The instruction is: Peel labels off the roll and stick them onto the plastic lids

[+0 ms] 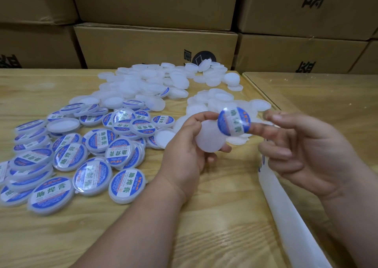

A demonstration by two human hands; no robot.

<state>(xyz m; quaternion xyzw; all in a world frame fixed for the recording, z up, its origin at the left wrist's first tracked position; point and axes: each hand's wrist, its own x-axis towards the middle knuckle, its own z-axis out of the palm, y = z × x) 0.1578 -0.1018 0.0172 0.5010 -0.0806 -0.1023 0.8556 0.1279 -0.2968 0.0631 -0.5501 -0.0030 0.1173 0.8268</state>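
Now the left hand (188, 145) grips a blank lid (210, 137) above the table's (204, 226) middle, the right hand's (302, 153) fingertips carry a peeled label (234, 120) beside it, labelled lids (67, 157) heaped left, plain lids (151, 83) waiting behind.

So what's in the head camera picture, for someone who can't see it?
A left hand holds a blank white plastic lid while the right hand brings a round blue-and-white label toward it. Labelled lids and blank lids lie piled on the wooden table.

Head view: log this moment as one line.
left hand: holds blank lid | right hand: label on fingertips, beside lid, not yet stuck | labelled lids: table left | blank lids: behind
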